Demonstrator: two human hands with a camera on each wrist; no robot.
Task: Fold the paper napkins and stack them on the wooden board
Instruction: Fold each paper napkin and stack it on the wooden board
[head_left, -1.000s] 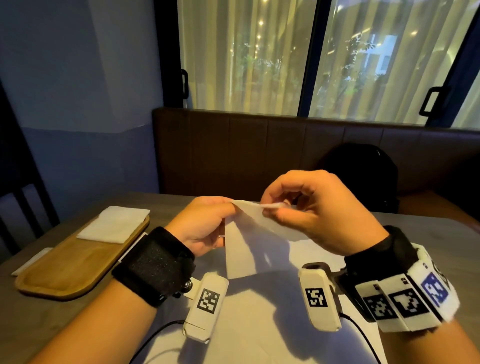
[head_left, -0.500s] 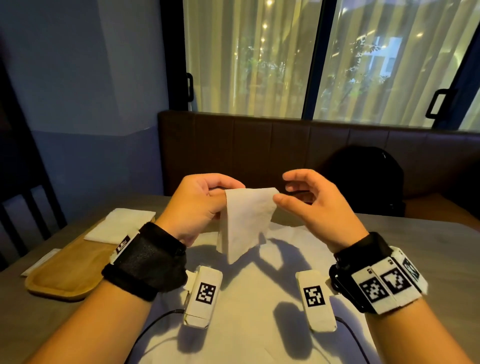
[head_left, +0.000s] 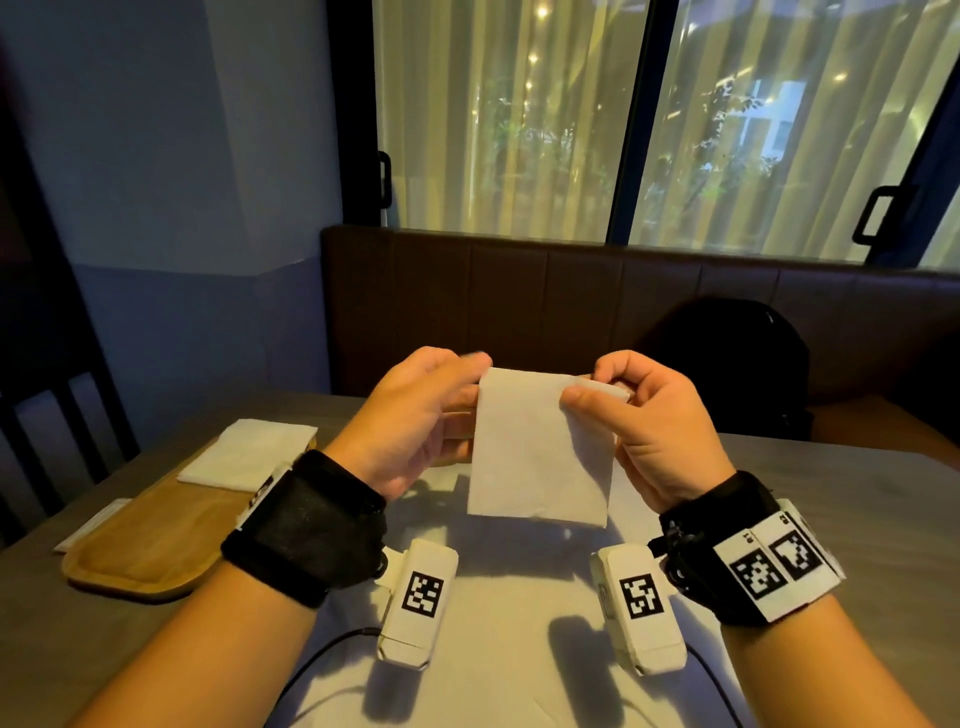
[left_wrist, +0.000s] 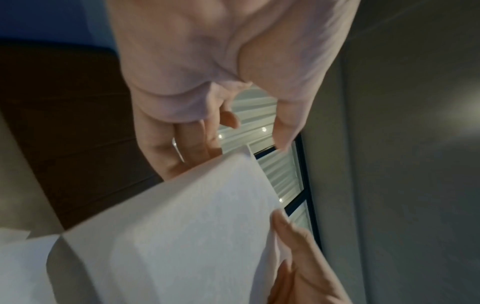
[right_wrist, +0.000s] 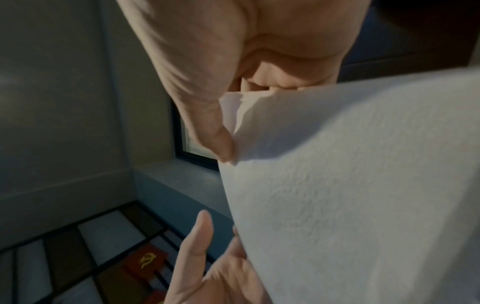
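Observation:
A white paper napkin hangs flat in the air between my two hands, above the table. My left hand holds its upper left edge, fingers behind the paper and thumb in front. My right hand pinches the upper right corner between thumb and forefinger. The right wrist view shows the thumb pressed on the napkin. In the left wrist view the napkin covers my left fingertips. The wooden board lies at the left with a folded napkin stack on its far end.
A large white paper sheet covers the table under my hands. Another flat napkin pokes out at the board's left side. A dark bench with a black bag runs behind the table, and a chair stands at the left.
Half a second ago my left hand alone held the hanging napkin and the right hand was open beside it. Now the right hand pinches the upper right corner and the napkin is spread wider.

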